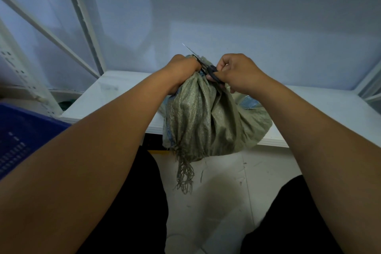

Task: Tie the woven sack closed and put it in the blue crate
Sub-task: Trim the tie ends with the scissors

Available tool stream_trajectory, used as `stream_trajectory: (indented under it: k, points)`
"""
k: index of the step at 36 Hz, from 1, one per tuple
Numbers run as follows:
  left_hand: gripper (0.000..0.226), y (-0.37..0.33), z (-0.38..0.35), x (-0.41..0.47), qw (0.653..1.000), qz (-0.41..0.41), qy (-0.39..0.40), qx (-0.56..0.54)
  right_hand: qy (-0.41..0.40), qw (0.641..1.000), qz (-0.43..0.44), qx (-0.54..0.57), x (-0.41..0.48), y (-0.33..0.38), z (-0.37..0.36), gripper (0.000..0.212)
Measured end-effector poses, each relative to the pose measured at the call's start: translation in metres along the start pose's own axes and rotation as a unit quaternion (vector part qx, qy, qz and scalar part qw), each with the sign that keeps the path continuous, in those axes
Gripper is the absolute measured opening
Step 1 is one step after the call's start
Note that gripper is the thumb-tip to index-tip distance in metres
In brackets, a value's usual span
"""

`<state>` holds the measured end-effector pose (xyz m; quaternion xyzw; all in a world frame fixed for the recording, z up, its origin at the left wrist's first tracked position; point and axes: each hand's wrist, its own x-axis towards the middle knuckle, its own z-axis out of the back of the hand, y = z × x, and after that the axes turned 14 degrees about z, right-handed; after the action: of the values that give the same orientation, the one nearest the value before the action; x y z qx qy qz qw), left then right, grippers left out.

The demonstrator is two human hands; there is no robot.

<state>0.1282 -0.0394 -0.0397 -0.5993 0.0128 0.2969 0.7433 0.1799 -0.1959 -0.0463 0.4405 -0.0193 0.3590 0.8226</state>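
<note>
An olive-green woven sack (pixel 206 121) sits on the front edge of a white table (pixel 115 97), its frayed threads hanging over the edge. My left hand (pixel 183 68) grips the bunched neck of the sack at the top. My right hand (pixel 237 72) holds black-handled scissors (pixel 208 70) whose blade points up and left past the neck. What the blades touch is hidden by my fingers. The blue crate (pixel 18 136) stands low at the left, partly behind my left forearm.
A white metal shelf frame (pixel 86 27) with diagonal braces rises at the left beside the table. A pale wall stands behind the table. Below are a light floor (pixel 222 192) and my dark-clothed legs.
</note>
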Motion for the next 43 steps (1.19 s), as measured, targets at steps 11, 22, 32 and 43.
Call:
stream_trajectory:
  k: [11, 22, 32, 43]
  points:
    - [0.019, 0.0015, -0.0008, 0.0022, 1.0, -0.006, 0.006, -0.002, -0.005, 1.0, -0.004, 0.012, 0.0001, -0.0026, -0.001, 0.031]
    - [0.008, 0.0062, 0.002, -0.0006, 0.998, -0.047, 0.013, -0.033, -0.059, 0.998, 0.014, 0.024, 0.0029, -0.0075, -0.004, 0.029]
    - [0.022, 0.0077, 0.0018, 0.0028, 0.991, -0.089, 0.039, -0.089, -0.118, 0.987, 0.0, 0.108, -0.0031, -0.0016, 0.0037, 0.027]
    - [0.013, 0.0099, -0.0039, 0.0082, 0.977, -0.202, 0.033, -0.056, -0.15, 0.984, -0.01, 0.093, -0.003, -0.0019, 0.0057, 0.031]
